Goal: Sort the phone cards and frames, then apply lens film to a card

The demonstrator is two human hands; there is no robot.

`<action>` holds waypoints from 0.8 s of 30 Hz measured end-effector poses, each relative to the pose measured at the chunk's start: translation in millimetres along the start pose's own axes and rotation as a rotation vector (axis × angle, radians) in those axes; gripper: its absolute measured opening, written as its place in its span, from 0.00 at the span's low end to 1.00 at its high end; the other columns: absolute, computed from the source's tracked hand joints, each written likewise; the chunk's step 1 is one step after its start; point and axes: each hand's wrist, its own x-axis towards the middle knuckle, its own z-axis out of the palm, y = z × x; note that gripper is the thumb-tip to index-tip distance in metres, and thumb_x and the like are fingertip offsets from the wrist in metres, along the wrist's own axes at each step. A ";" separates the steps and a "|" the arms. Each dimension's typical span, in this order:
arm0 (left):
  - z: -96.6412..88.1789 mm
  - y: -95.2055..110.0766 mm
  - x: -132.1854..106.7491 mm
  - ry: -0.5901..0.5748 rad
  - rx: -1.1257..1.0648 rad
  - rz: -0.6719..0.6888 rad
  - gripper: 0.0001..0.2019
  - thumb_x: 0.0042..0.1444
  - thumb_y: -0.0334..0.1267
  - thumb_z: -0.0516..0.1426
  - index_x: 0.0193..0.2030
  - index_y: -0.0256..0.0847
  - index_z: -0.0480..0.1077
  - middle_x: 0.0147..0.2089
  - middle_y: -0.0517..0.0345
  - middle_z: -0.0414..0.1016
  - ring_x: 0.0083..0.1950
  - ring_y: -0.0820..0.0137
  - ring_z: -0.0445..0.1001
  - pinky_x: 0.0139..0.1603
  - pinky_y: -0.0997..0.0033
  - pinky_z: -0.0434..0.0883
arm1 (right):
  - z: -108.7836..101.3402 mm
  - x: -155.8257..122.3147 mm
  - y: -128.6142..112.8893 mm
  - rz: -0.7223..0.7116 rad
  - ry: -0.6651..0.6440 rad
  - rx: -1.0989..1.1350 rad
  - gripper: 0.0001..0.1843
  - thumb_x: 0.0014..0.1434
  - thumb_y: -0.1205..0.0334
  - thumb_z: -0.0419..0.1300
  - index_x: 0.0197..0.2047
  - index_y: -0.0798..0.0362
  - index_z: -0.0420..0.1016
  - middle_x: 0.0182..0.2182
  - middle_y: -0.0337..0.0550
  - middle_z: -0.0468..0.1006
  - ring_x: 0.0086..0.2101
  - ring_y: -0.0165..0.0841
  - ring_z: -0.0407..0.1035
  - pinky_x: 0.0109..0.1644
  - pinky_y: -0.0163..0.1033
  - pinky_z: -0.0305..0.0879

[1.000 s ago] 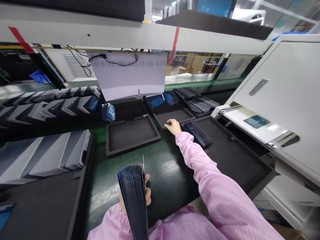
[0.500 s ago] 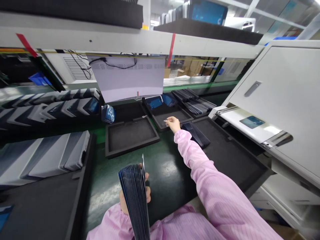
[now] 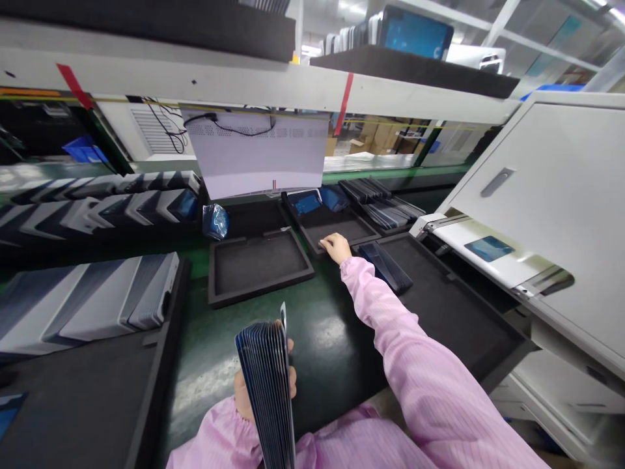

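1. Since half a second earlier, our bare right hand (image 3: 336,247) had dipped slightly toward the near corner of the shallow black rectangular tray (image 3: 342,229) at the far centre, and the small white bit that had shown at its fingertips was now hard to make out.
2. Its fingertips bunched over that corner; we could not tell whether they were pressed together, parted or pinching something.
3. Our bare left hand (image 3: 243,394) stayed clamped around the upright stack of thin, dark-blue rectangular sheets with rounded corners (image 3: 266,391), near us at the centre, its fingertips showing on the right side.
4. At the top of that stack, one pale-edged sheet (image 3: 283,316) on the right stood a little apart from the others.
5. Two blue-faced rectangular panels (image 3: 307,203) lay at the far end of the tray beneath our right hand.
6. Just right of our right wrist, a dark-blue pile of flat sheets (image 3: 385,267) lay in a large, low black tray (image 3: 459,319).
7. Left of that hand we had another shallow black tray (image 3: 258,264), resting on the glossy dark-green tabletop (image 3: 329,335).
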 end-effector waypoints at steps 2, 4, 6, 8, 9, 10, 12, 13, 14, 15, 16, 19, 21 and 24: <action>3.4 0.6 0.0 0.001 -0.025 0.015 0.18 0.54 0.56 0.55 0.46 0.53 0.74 0.53 0.59 0.71 0.29 0.73 0.67 0.22 0.73 0.63 | -1.1 0.0 0.8 -0.011 -0.006 -0.016 0.09 0.60 0.61 0.58 0.33 0.53 0.78 0.35 0.45 0.76 0.40 0.35 0.71 0.51 0.38 0.64; 6.0 1.1 -0.2 -0.004 -0.030 0.010 0.19 0.54 0.56 0.55 0.48 0.51 0.74 0.51 0.56 0.72 0.28 0.73 0.67 0.22 0.73 0.63 | -1.8 -0.7 1.2 -0.020 -0.018 -0.031 0.09 0.60 0.63 0.58 0.34 0.54 0.79 0.36 0.46 0.77 0.39 0.34 0.71 0.50 0.38 0.64; 7.4 1.0 -0.5 -0.017 -0.026 -0.007 0.22 0.54 0.57 0.54 0.50 0.49 0.74 0.46 0.53 0.73 0.26 0.72 0.65 0.21 0.72 0.61 | -2.0 -1.6 1.0 -0.035 -0.044 -0.039 0.07 0.59 0.65 0.59 0.34 0.53 0.79 0.36 0.45 0.79 0.38 0.34 0.72 0.49 0.37 0.65; 7.8 0.3 -0.7 -0.034 -0.020 -0.025 0.26 0.54 0.58 0.52 0.53 0.47 0.73 0.39 0.52 0.73 0.24 0.72 0.63 0.20 0.72 0.60 | -2.1 -2.1 0.2 -0.049 -0.070 -0.041 0.07 0.58 0.67 0.59 0.36 0.53 0.79 0.35 0.43 0.80 0.37 0.34 0.73 0.49 0.37 0.65; 7.8 -0.1 -0.7 -0.045 -0.018 -0.033 0.26 0.54 0.59 0.52 0.53 0.46 0.73 0.36 0.52 0.73 0.24 0.72 0.62 0.20 0.72 0.60 | -2.4 -2.1 -0.3 -0.053 -0.080 -0.040 0.07 0.58 0.68 0.58 0.37 0.54 0.79 0.35 0.42 0.80 0.37 0.33 0.74 0.50 0.39 0.66; 7.9 -0.4 -0.7 -0.053 -0.016 -0.038 0.27 0.55 0.59 0.51 0.54 0.45 0.73 0.34 0.53 0.72 0.24 0.71 0.62 0.20 0.72 0.60 | -2.9 -2.0 -1.0 -0.057 -0.087 -0.039 0.08 0.58 0.70 0.58 0.38 0.54 0.78 0.34 0.42 0.80 0.37 0.33 0.74 0.50 0.40 0.66; 8.2 -0.7 -0.5 -0.067 -0.011 -0.044 0.28 0.55 0.59 0.51 0.54 0.45 0.73 0.31 0.53 0.72 0.24 0.70 0.63 0.21 0.72 0.60 | -4.7 -1.9 -2.7 -0.068 -0.097 -0.036 0.11 0.57 0.74 0.56 0.39 0.55 0.78 0.33 0.42 0.80 0.37 0.32 0.74 0.50 0.40 0.66; 8.6 -0.6 -0.4 -0.072 -0.009 -0.045 0.28 0.54 0.60 0.51 0.54 0.45 0.73 0.31 0.54 0.72 0.24 0.70 0.63 0.21 0.72 0.60 | -5.9 -2.2 -3.8 -0.076 -0.100 -0.033 0.13 0.56 0.75 0.55 0.38 0.55 0.79 0.33 0.42 0.80 0.37 0.32 0.74 0.50 0.39 0.66; 8.9 -0.3 -0.3 -0.075 -0.007 -0.046 0.28 0.54 0.60 0.52 0.54 0.46 0.72 0.30 0.54 0.72 0.24 0.70 0.63 0.21 0.72 0.60 | -7.1 -2.6 -5.0 -0.085 -0.101 -0.030 0.14 0.54 0.76 0.55 0.37 0.54 0.79 0.34 0.42 0.80 0.37 0.32 0.73 0.50 0.38 0.66; 9.3 0.1 -0.2 -0.076 -0.005 -0.047 0.28 0.53 0.60 0.52 0.55 0.46 0.72 0.30 0.54 0.72 0.24 0.70 0.62 0.20 0.72 0.60 | -8.5 -3.4 -6.4 -0.093 -0.099 -0.026 0.15 0.53 0.77 0.54 0.36 0.54 0.80 0.34 0.43 0.80 0.37 0.33 0.73 0.50 0.37 0.66; 9.7 0.4 -0.1 -0.075 -0.002 -0.048 0.28 0.53 0.60 0.52 0.55 0.47 0.72 0.30 0.54 0.72 0.23 0.70 0.62 0.20 0.72 0.59 | -9.8 -4.5 -7.8 -0.100 -0.095 -0.022 0.15 0.52 0.77 0.54 0.36 0.54 0.80 0.35 0.43 0.79 0.36 0.33 0.72 0.50 0.37 0.66; 10.6 1.0 -0.1 -0.065 0.005 -0.052 0.27 0.54 0.59 0.52 0.54 0.49 0.73 0.30 0.55 0.72 0.22 0.71 0.61 0.19 0.72 0.57 | -14.7 -8.3 -12.7 -0.106 -0.064 0.004 0.13 0.52 0.74 0.55 0.35 0.55 0.79 0.37 0.45 0.76 0.33 0.32 0.70 0.48 0.38 0.66; 11.5 0.9 -0.3 -0.060 0.011 -0.053 0.26 0.53 0.59 0.52 0.54 0.49 0.73 0.30 0.55 0.71 0.22 0.72 0.61 0.19 0.72 0.57 | -19.9 -10.6 -16.9 -0.108 -0.038 0.036 0.11 0.53 0.72 0.55 0.34 0.55 0.79 0.37 0.46 0.75 0.30 0.31 0.68 0.47 0.39 0.66; 14.3 1.3 -0.5 -0.052 0.018 -0.052 0.27 0.52 0.60 0.53 0.53 0.49 0.73 0.29 0.56 0.71 0.21 0.72 0.60 0.19 0.73 0.57 | -31.8 -17.1 -29.0 -0.110 0.007 0.108 0.08 0.54 0.67 0.56 0.34 0.55 0.77 0.37 0.46 0.74 0.28 0.29 0.66 0.45 0.39 0.67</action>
